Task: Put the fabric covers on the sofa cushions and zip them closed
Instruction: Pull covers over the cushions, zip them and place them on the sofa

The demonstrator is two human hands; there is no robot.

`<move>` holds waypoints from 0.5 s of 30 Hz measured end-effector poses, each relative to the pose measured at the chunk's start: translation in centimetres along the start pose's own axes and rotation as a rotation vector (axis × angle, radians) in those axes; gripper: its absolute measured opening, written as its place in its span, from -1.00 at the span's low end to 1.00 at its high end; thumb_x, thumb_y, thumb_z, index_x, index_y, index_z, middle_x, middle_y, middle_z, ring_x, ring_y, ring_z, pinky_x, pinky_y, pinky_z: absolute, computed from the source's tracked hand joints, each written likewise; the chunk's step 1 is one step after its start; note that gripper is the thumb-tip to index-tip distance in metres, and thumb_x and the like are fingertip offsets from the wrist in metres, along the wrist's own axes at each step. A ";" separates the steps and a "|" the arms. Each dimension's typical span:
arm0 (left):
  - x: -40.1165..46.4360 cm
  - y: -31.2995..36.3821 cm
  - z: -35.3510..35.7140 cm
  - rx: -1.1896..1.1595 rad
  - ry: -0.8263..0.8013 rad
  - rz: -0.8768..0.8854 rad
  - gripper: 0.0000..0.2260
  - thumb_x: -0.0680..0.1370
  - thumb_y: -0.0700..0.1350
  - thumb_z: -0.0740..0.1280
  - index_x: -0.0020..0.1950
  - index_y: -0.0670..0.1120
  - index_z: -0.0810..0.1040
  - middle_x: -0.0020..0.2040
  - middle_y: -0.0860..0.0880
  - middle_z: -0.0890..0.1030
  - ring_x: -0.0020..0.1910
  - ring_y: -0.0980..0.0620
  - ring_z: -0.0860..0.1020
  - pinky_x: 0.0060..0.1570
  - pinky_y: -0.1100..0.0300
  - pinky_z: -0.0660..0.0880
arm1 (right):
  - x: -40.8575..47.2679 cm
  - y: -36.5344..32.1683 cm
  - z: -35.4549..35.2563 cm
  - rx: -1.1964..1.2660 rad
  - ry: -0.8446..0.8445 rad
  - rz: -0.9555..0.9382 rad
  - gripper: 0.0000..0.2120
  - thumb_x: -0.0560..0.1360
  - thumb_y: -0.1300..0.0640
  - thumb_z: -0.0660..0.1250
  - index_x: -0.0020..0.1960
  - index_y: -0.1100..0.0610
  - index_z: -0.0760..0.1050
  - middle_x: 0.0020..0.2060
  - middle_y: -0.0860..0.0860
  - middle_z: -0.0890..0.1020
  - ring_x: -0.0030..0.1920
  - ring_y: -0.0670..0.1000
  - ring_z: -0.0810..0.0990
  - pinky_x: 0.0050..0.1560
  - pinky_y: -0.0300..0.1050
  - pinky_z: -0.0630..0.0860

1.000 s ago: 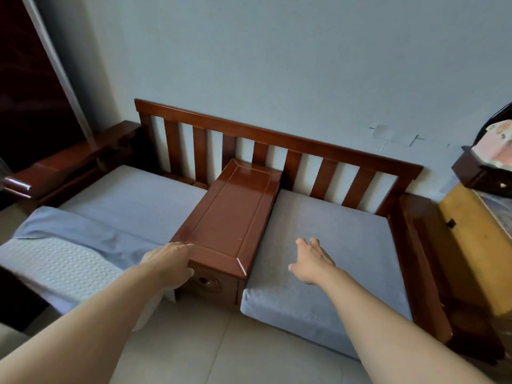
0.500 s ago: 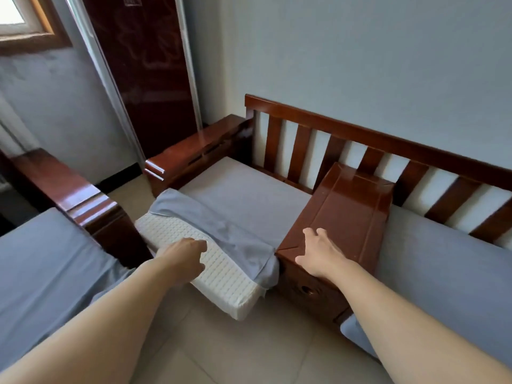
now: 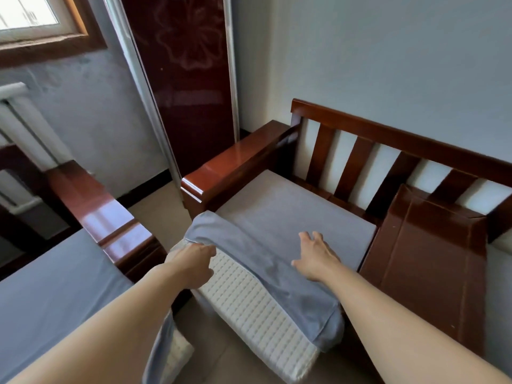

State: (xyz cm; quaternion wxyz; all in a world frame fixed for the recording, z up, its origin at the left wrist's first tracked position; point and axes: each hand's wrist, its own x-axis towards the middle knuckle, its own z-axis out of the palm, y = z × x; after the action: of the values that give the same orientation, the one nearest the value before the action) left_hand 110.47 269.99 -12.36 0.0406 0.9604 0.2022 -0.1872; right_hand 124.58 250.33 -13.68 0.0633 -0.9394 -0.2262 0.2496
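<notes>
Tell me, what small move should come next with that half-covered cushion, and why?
Probably pull the blue-grey fabric cover forward over the bare white dimpled foam cushion. The cover's edge lies folded back, the foam's front end is exposed, the left hand is at that edge, and the right hand reaches open above it.

A living room in a private home: a dark red wooden sofa [image 3: 360, 139] with a slatted back and broad polished armrests stands against a plain pale wall [image 3: 374, 56], its seats fitted with grey-blue cushions [image 3: 291, 214]. A built-in wooden console [image 3: 424, 261] divides the seats. A dark glossy door [image 3: 188, 79] with a flower pattern stands in the corner, a wood-framed window [image 3: 41, 20] and a white radiator [image 3: 25, 128] line the adjoining wall, and the floor [image 3: 155, 200] is laid with pale tiles.
</notes>
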 end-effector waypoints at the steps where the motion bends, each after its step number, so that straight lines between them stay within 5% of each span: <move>1: 1.0 -0.7 -0.5 -0.006 -0.012 0.008 -0.60 0.57 -0.03 0.24 0.41 0.02 0.32 0.32 0.03 0.46 0.28 0.03 0.44 0.16 0.17 0.43 | 0.7 -0.7 -0.4 0.002 0.000 0.008 -0.41 0.53 0.00 0.28 0.44 0.13 0.11 0.35 0.17 0.21 0.27 0.18 0.39 0.25 0.06 0.40; 15: 13.4 -8.4 -7.0 0.087 0.004 0.329 -0.59 0.54 -0.01 0.27 0.38 0.04 0.31 0.29 0.01 0.45 0.24 0.00 0.45 0.07 0.12 0.46 | 4.4 -8.9 -1.8 0.149 0.125 0.317 -0.47 0.53 0.08 0.27 0.42 0.12 0.14 0.31 0.15 0.22 0.24 0.16 0.38 0.18 0.02 0.43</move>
State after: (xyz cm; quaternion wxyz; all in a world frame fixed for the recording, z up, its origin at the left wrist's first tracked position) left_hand 120.83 283.76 -10.96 0.0285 0.9818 0.0338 -0.1846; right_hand 125.41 260.31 -11.95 0.1063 -0.9698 -0.0517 0.2134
